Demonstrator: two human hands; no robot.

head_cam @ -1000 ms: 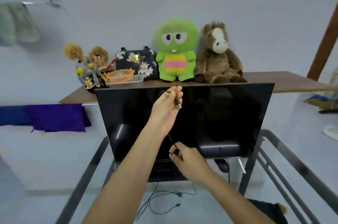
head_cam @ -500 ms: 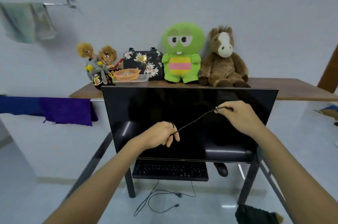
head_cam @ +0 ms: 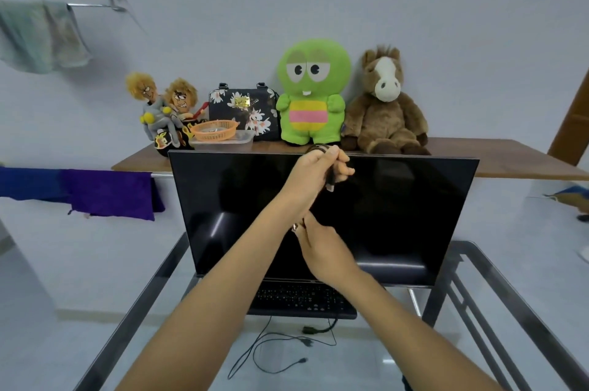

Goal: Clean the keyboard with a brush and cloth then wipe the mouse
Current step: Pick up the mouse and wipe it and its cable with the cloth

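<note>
- Two hands meet before the dark monitor point(head_cam: 398, 205).
- Left hand point(head_cam: 314, 175) grip clenches a coiled black cable point(head_cam: 330, 178).
- Right hand point(head_cam: 322, 247) grip pinches the cable's lower end, above the keyboard point(head_cam: 299, 299).

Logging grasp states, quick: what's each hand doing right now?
Left hand: closed on the coiled black cable.
Right hand: fingers pinched together; what they hold cannot be told.

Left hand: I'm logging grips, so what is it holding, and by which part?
The left hand grips a black cable wound into loops, fist closed around the bundle, plug end hanging below.
</note>
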